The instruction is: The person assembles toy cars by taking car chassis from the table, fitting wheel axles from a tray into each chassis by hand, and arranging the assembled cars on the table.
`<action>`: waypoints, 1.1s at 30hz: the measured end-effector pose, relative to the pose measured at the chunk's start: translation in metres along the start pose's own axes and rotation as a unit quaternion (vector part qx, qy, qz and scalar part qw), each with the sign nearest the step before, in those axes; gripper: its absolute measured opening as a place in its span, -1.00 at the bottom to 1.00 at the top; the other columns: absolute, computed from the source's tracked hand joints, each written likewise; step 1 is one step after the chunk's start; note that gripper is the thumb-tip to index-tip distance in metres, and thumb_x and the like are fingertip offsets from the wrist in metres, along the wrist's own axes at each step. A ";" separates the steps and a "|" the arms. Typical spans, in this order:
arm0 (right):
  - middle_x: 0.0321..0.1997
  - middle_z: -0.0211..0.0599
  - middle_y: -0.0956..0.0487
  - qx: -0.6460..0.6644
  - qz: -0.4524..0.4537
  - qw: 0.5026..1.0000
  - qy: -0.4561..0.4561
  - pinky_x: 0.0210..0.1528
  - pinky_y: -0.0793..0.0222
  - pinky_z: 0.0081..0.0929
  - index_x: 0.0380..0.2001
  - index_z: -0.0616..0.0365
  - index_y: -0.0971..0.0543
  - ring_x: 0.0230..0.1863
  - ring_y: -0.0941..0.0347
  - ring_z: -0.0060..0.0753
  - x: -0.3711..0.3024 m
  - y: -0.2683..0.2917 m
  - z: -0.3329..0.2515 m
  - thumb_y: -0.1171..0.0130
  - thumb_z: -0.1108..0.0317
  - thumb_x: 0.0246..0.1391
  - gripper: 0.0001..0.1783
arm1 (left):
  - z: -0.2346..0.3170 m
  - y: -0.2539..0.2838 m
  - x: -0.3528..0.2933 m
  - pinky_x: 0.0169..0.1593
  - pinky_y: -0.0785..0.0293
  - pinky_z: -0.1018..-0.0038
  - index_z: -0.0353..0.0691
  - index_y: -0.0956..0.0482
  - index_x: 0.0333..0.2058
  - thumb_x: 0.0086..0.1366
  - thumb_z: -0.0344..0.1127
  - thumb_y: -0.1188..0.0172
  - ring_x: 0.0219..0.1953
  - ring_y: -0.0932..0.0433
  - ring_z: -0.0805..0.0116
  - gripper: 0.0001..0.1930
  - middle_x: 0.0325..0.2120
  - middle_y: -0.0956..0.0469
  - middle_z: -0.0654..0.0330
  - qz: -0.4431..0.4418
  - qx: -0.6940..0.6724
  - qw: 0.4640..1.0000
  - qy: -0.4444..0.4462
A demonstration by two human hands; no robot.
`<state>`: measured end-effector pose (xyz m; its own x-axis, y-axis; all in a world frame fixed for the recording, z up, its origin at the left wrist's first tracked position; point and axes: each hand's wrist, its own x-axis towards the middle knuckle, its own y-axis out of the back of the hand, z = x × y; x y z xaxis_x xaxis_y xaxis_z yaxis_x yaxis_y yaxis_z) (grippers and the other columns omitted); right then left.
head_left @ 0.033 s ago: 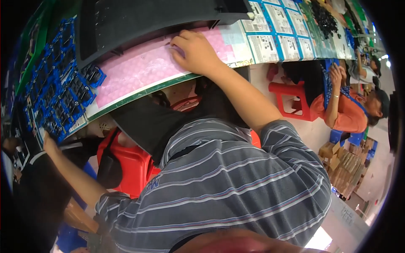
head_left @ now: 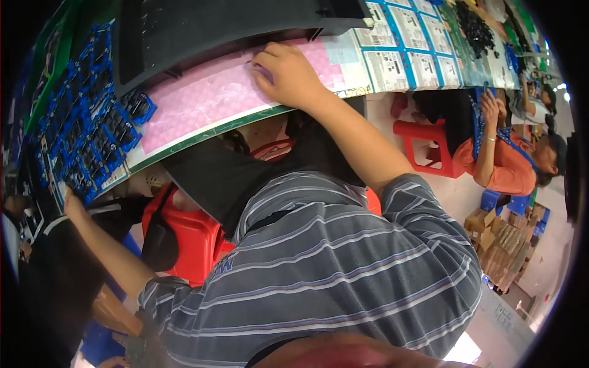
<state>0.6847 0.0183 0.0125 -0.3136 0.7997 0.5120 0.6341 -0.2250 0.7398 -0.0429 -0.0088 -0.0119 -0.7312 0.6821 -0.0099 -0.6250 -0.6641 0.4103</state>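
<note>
My right hand (head_left: 288,75) rests on a pink bubble-wrap sheet (head_left: 208,101) at the table's near edge. Its fingers are loosely bent and the thumb stands apart, with pink sheet showing between them and nothing visibly held. Just beyond the fingertips is the lower edge of a large black plastic housing (head_left: 202,30). At the far left my left hand (head_left: 72,201) is by the table edge, beside a spread of blue-framed black parts (head_left: 92,132). Its fingers are small, dark and partly hidden, so I cannot tell whether they grip a part.
Printed white label cards on blue backing (head_left: 411,30) lie right of the housing. Beyond them sits a heap of small black pieces (head_left: 472,30). A co-worker in an orange top (head_left: 500,165) sits at the right, near a red stool (head_left: 423,144). Cardboard boxes (head_left: 509,239) stand behind.
The whole view has shifted very slightly. My right hand and my left hand keep almost the same places, and nothing is visibly taken or let go.
</note>
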 end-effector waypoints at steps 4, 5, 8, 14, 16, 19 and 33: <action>-0.34 -0.15 -0.56 0.018 0.011 0.999 0.026 -0.15 -0.43 -0.18 -0.33 0.21 -0.60 -0.28 -0.50 -0.02 -0.024 0.026 0.017 -0.27 0.41 -0.03 -0.84 | 0.036 -0.046 -0.065 0.17 -0.35 0.37 -0.46 -0.53 0.07 0.42 -0.09 -0.04 0.11 -0.52 0.10 -0.50 0.05 -0.55 -0.13 0.053 0.287 0.953 -0.076; -0.35 -0.14 -0.57 0.004 0.020 1.000 0.006 -0.18 -0.44 -0.21 -0.34 0.22 -0.61 -0.29 -0.51 -0.04 -0.031 0.040 0.024 -0.27 0.43 -0.01 -0.86 | 0.053 -0.053 -0.092 0.12 -0.39 0.34 -0.44 -0.56 0.04 0.41 -0.09 -0.04 0.06 -0.55 0.06 -0.52 -0.02 -0.58 -0.16 0.097 0.293 0.941 -0.142; -0.41 -0.12 -0.57 -0.025 0.067 0.991 -0.115 -0.24 -0.45 -0.22 -0.40 0.22 -0.61 -0.34 -0.53 -0.05 -0.053 0.074 0.053 -0.24 0.48 -0.07 -0.89 | 0.077 -0.061 -0.171 0.04 -0.45 0.33 -0.38 -0.61 -0.02 0.39 -0.13 -0.07 -0.05 -0.59 0.06 -0.58 -0.15 -0.63 -0.12 0.134 0.263 0.912 -0.286; -0.49 -0.25 -0.53 0.111 0.201 0.894 -0.385 -0.31 -0.39 -0.25 -0.42 0.18 -0.60 -0.43 -0.50 -0.18 -0.058 0.083 0.078 -0.27 0.43 -0.05 -0.91 | 0.106 -0.178 -0.328 -0.12 -0.46 0.36 -0.36 -0.64 -0.20 0.33 -0.40 -0.17 -0.23 -0.55 0.17 -0.83 -0.28 -0.59 0.04 0.025 0.219 0.888 -0.404; -0.55 -0.34 -0.47 -0.087 0.077 0.968 -0.224 -0.37 -0.31 -0.25 -0.46 0.15 -0.59 -0.49 -0.44 -0.22 -0.054 0.080 0.081 -0.29 0.39 -0.06 -0.90 | 0.125 -0.221 -0.356 -0.23 -0.47 0.38 -0.37 -0.63 -0.22 0.31 -0.44 -0.17 -0.28 -0.55 0.20 -0.86 -0.31 -0.58 0.05 -0.067 0.190 0.881 -0.428; -0.58 -0.38 -0.44 -0.081 0.076 0.967 -0.228 -0.39 -0.26 -0.28 -0.49 0.13 -0.59 -0.50 -0.41 -0.28 -0.051 0.075 0.081 -0.30 0.37 -0.07 -0.90 | 0.139 -0.274 -0.374 -0.37 -0.43 0.39 -0.36 -0.62 -0.28 0.26 -0.48 -0.17 -0.42 -0.52 0.19 -0.90 -0.41 -0.55 0.05 -0.156 0.106 0.880 -0.437; -0.26 -0.01 -0.63 -0.040 -0.168 0.983 -0.062 -0.13 -0.51 -0.32 -0.30 0.34 -0.64 -0.17 -0.58 0.00 0.100 0.179 0.067 -0.33 0.45 -0.09 -0.76 | 0.129 -0.312 -0.380 -0.47 -0.35 0.30 -0.25 -0.66 -0.34 0.07 -0.42 -0.17 -0.54 -0.46 0.13 -0.83 -0.57 -0.46 0.13 -0.083 0.168 0.810 -0.556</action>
<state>0.8145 0.0956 0.1667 -0.4042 0.8969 0.1794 0.4504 0.0245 0.8925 0.4652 -0.0213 -0.0185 0.1706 0.7317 0.6599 -0.4435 -0.5410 0.7146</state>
